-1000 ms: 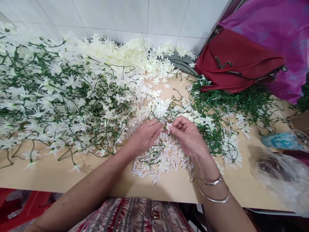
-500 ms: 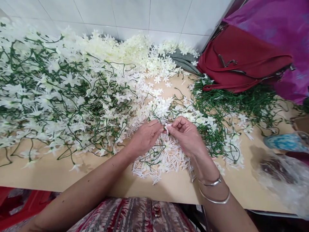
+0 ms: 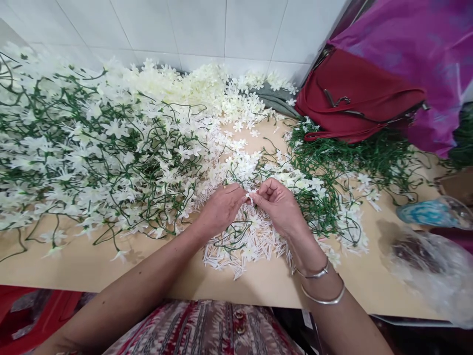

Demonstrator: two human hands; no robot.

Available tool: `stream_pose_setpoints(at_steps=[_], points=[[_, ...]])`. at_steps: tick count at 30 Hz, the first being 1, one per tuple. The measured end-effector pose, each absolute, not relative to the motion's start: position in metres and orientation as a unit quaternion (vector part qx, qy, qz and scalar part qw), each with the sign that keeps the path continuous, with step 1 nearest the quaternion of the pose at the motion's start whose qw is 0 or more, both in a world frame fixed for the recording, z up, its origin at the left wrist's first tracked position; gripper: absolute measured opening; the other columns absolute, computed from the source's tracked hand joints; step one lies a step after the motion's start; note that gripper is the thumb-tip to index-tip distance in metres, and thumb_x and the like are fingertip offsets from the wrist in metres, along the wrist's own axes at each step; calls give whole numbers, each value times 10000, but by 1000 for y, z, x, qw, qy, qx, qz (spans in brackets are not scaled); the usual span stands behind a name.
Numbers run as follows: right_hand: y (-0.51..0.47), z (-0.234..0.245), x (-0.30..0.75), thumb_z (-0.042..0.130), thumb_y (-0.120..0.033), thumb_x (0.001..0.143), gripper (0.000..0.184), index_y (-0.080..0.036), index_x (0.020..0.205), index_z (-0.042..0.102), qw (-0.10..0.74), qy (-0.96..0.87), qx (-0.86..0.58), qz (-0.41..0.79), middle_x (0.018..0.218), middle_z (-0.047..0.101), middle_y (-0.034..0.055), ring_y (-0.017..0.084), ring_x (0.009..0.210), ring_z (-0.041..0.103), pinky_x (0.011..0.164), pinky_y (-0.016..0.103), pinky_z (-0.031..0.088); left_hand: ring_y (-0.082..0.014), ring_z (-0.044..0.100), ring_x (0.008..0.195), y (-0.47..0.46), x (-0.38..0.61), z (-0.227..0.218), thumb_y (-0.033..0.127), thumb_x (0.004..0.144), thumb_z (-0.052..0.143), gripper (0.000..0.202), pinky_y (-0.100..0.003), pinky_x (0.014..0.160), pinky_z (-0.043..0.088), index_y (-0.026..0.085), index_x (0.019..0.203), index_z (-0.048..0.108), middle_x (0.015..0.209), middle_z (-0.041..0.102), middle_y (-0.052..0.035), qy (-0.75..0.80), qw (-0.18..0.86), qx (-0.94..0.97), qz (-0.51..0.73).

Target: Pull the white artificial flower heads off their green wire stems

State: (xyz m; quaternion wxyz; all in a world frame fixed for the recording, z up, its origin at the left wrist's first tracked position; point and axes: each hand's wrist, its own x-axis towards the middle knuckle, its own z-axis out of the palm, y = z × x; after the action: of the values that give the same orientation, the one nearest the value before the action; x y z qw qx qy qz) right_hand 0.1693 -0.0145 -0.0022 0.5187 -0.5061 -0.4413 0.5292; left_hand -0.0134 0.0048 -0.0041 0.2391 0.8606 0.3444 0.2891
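A small white artificial flower (image 3: 251, 196) is pinched between my two hands over the middle of the table. My left hand (image 3: 224, 207) is closed, its fingertips meeting the flower from the left. From the right, my right hand (image 3: 278, 204) grips it between thumb and forefinger. Just beneath them lies a heap of thin white stamen pieces (image 3: 254, 246) with a few green stems across it. Loose white petal pieces (image 3: 244, 165) lie beyond my fingers. To the left spreads a big pile of white flowers on green stems (image 3: 121, 158).
Green stems (image 3: 318, 197) lie in a tangle to the right, below a red bag (image 3: 362, 98) and a purple cloth (image 3: 406, 29). A blue-and-white cup-like object (image 3: 424, 213) and a clear plastic bag (image 3: 439, 266) sit at the right. A tiled wall (image 3: 199, 29) stands behind.
The view has shifted slightly, so the scene sits a little differently. Both hands stay together at the flower, with only slight finger movement.
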Motion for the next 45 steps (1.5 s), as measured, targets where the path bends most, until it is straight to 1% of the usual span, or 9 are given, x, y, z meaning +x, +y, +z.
stream_pose_setpoints(at_steps=[5, 13, 21, 29, 34, 38, 40, 42, 45], points=[[-15, 8, 175, 895, -426, 683, 397, -241, 901, 620, 532, -387, -464, 593, 750, 621, -42, 134, 694, 618, 662, 265, 504, -190, 558, 834, 2, -11, 2, 272, 1090, 398, 294, -313, 775, 432, 189, 882, 588, 844, 580, -31, 346, 282, 834, 324], [-17, 12, 178, 824, -417, 802, 260, -272, 971, 691, 546, -470, -452, 526, 852, 647, -15, 143, 771, 605, 744, 281, 531, -185, 593, 831, -1, -11, 9, 259, 1076, 415, 272, -311, 783, 446, 193, 895, 608, 850, 625, -29, 371, 315, 798, 355], [-19, 3, 168, 752, -237, 858, 18, -244, 875, 753, 541, -591, -498, 332, 989, 675, 45, 186, 948, 647, 876, 350, 529, -179, 550, 789, 1, -8, 6, 256, 1076, 421, 272, -302, 741, 423, 200, 837, 538, 798, 569, -17, 377, 318, 793, 357], [-24, 3, 156, 704, -236, 896, 56, -256, 844, 716, 556, -570, -503, 336, 943, 683, 40, 198, 925, 656, 873, 361, 545, -175, 500, 741, 2, -7, 0, 276, 1091, 385, 329, -306, 697, 396, 207, 781, 470, 758, 497, -8, 381, 284, 802, 362], [-22, 14, 170, 759, -262, 861, 82, -264, 939, 733, 563, -566, -495, 343, 1020, 709, 45, 213, 982, 660, 972, 396, 524, -192, 562, 793, -1, -3, 15, 288, 1092, 409, 263, -335, 727, 445, 199, 946, 608, 826, 598, -40, 357, 198, 830, 381], [-21, 21, 181, 763, -295, 866, 187, -245, 1041, 720, 615, -502, -532, 294, 1053, 718, 57, 206, 941, 656, 931, 388, 528, -232, 599, 891, 16, -27, 63, 263, 1081, 424, 212, -403, 794, 487, 252, 1099, 635, 899, 633, -55, 445, 4, 760, 473], [-21, 20, 184, 740, -308, 884, 144, -228, 1001, 719, 628, -480, -548, 274, 1001, 719, 59, 208, 908, 654, 900, 388, 523, -289, 578, 1113, 31, -53, 92, 303, 1050, 484, 228, -499, 935, 481, 207, 1219, 603, 1107, 635, -117, 523, -108, 688, 491], [-20, 19, 185, 720, -308, 896, 117, -221, 974, 715, 625, -482, -553, 266, 955, 714, 53, 209, 878, 652, 881, 389, 518, -368, 500, 1293, 41, -81, 116, 392, 955, 643, 366, -576, 1019, 455, 135, 1213, 604, 1338, 573, -188, 582, -139, 655, 462], [-21, 17, 182, 687, -287, 911, 78, -223, 949, 709, 595, -521, -560, 247, 930, 720, 44, 209, 873, 656, 873, 381, 513, -348, 574, 1255, 35, -108, 136, 452, 946, 647, 238, -594, 1088, 414, 217, 973, 669, 1255, 666, -66, 635, -87, 666, 382]])
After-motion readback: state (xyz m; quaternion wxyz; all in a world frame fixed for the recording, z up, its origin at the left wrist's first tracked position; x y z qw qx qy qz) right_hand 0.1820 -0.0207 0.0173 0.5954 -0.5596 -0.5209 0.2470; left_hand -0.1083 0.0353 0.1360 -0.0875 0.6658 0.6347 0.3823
